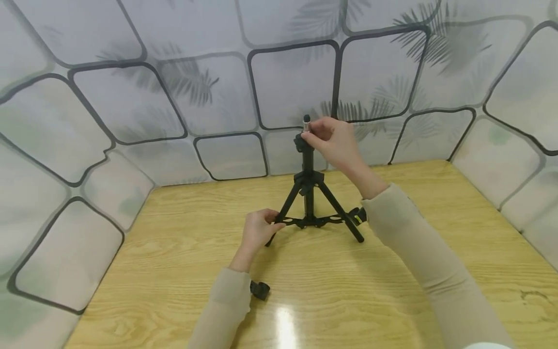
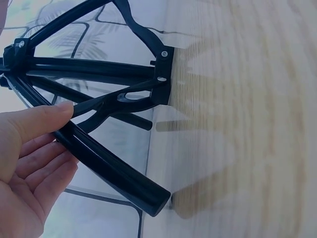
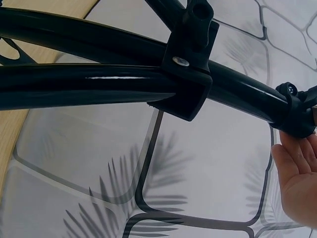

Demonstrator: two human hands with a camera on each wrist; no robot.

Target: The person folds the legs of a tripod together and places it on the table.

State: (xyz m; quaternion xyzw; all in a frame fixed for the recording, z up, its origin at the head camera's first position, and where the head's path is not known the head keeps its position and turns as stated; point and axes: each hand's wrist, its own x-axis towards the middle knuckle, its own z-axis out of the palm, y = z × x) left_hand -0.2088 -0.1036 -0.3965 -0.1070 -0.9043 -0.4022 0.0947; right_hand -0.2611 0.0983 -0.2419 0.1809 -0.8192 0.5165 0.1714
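Note:
A small black tripod stands upright on the table with its legs spread. My left hand holds the tripod's left leg where the flat brace joins it, thumb on the near side and fingers behind. At the top, my right hand pinches around the base of the short silver post with a dark tip. Just below those fingers is the black collar on the centre tube. In the right wrist view the fingertips are partly cut off by the frame edge.
A small black part lies on the wooden table beside the left sleeve. Another black piece with a yellow mark is behind the right leg, near the right sleeve. A patterned cloth wall encloses the table's back and sides.

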